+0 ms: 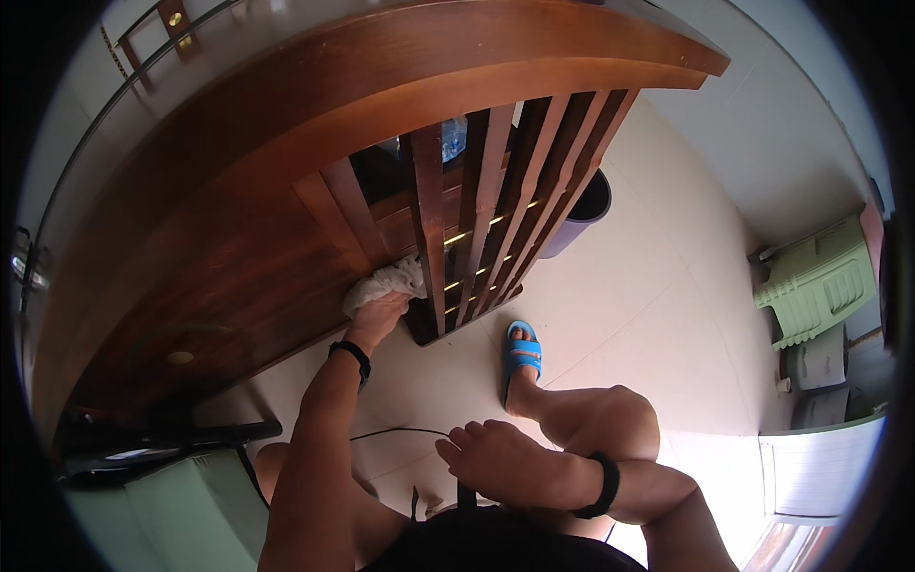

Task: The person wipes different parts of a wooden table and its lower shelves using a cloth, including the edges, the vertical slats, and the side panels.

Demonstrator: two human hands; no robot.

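My left hand (379, 318) is closed on a crumpled greyish-white cloth (389, 282). The cloth presses against the lower part of a reddish-brown wooden piece of furniture (236, 286), beside its upright slats (432, 214). A broad curved wooden top edge (429, 50) overhangs that spot. My right hand (493, 457) hovers in front of my bent knee, back upward and fingers curled; its palm is hidden. No object shows in it. Both wrists wear black bands.
Behind the slats, a dark shelf holds a blue clear plastic item (454, 139). A purple bin (575, 222) stands past the slatted end. Green plastic stools (822, 279) are stacked at the right wall. A thin black cable (400, 430) crosses the tiled floor (607, 307). Pale green upholstery (193, 500) lies lower left.
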